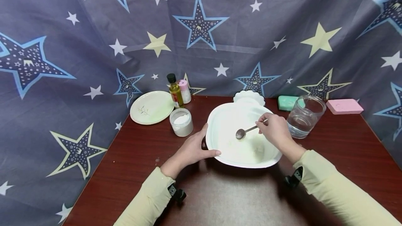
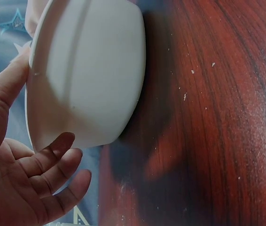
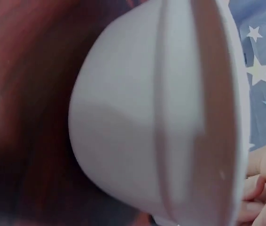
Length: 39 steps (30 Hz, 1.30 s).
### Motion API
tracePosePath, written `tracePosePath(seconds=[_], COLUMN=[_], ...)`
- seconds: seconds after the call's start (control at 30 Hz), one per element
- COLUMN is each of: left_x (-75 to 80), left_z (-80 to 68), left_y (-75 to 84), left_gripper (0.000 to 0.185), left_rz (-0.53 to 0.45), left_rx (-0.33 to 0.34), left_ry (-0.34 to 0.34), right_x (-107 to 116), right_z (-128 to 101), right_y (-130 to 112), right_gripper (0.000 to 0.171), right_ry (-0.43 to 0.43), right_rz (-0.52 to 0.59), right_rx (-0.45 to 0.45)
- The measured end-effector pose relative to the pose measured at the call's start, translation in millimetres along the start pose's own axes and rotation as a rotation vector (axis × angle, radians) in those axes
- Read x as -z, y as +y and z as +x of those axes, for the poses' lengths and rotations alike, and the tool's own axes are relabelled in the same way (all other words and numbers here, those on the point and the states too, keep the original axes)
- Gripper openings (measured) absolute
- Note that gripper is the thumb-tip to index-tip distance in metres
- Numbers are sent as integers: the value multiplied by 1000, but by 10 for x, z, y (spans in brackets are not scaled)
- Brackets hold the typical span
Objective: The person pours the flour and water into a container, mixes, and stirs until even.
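A white basin [image 1: 222, 114] stands on the table, a faint yellowish patch showing on its bottom. My left hand [image 1: 194, 148] grips its left rim, the thumb over the front edge. In the left wrist view, other fingers [image 2: 60, 176] curve below the rim along the outer wall. Over the inside of the basin, my right hand [image 1: 274, 128] pinches the handle of a small metal spoon [image 1: 240, 134], whose bowl is low near the bottom. The basin's wall [image 3: 119, 94] hides the spoon and most of the right hand in the right wrist view.
Left of the basin are an open jar of white powder [image 1: 181, 122], an oil bottle [image 1: 175, 91], a pink-capped shaker [image 1: 184, 91] and a plate [image 1: 151, 108]. A glass pitcher of water [image 1: 301, 123], green sponge [image 1: 285, 103] and pink sponge [image 1: 344, 106] stand right. A scalloped white dish [image 1: 249, 97] is behind.
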State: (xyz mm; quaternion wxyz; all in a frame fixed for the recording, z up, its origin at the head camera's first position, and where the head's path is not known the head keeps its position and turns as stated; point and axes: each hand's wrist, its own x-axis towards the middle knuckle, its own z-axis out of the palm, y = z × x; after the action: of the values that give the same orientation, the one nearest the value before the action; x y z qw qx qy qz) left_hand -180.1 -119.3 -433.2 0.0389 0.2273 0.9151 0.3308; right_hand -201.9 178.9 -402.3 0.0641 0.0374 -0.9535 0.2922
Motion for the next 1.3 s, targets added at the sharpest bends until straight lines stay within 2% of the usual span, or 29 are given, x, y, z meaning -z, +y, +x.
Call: tracePosePath(seconds=[0.17,0.5,0.7,0.9,1.07,1.3], left_x=[-7,-10,-4,0,-4,-13], left_z=[4,1,3,5,10,6], left_y=[-7,-5,-3,-5,-8,-16], left_gripper=[112,112,113,113,113,113], left_rz=[5,11,15,16,26,17], left_rx=[0,13,21,25,29,24], left_ry=[0,-9,-10,-14,-16,-6], right_x=[126,413,498,450,304,61], right_z=[5,-78,-105,-108,-124,-140], right_y=[73,149,142,89,20,-95], right_gripper=[16,12,13,16,17,16], right_ry=[-6,-98,-227,-355,-334,-216], right_rz=[-78,-188,-205,-133,-71,-38], right_rx=[64,108,108,123,177,249])
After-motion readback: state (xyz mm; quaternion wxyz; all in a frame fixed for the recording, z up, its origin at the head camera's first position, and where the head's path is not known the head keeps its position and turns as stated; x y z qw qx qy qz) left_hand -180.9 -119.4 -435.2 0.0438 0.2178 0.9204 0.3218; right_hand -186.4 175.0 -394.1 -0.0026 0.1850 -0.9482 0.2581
